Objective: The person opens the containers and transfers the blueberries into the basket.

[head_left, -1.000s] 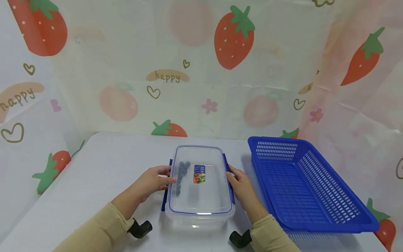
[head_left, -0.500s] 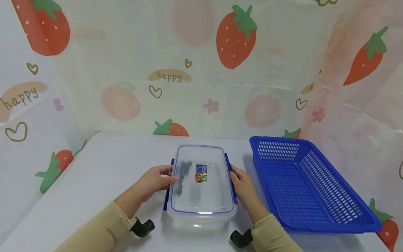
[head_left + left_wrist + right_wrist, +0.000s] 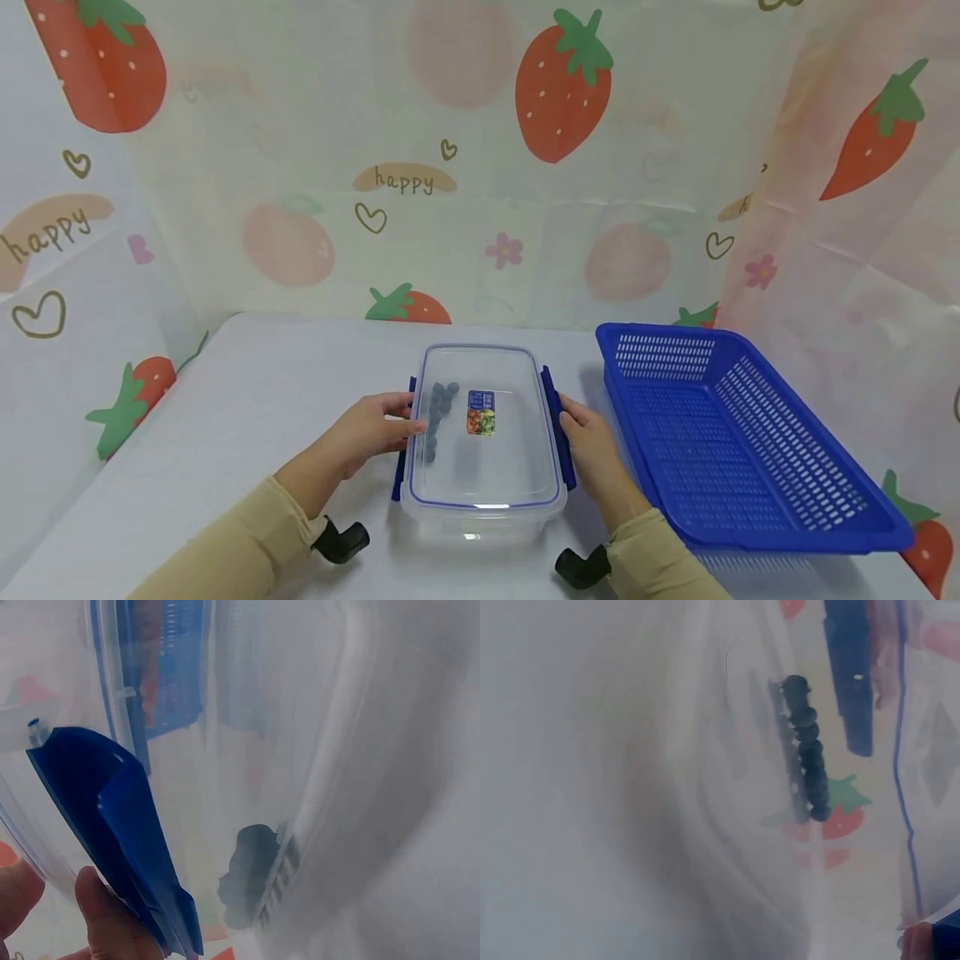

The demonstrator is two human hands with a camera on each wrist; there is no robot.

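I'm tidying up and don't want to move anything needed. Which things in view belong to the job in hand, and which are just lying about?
In the job:
clear lidded container, held by left hand and right hand
blue side latches on it
dark round pieces inside it

Apparently just lying about:
perforated blue basket, untouched, though possibly for later use

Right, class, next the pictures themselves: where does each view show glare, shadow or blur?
Head: fairly sharp, a bright glare streak on the near edge of the container, soft shadows on the table; left wrist: hazy, the dark pieces merging into one blob; right wrist: hazy too, pale and low in contrast, with a broad soft shadow.
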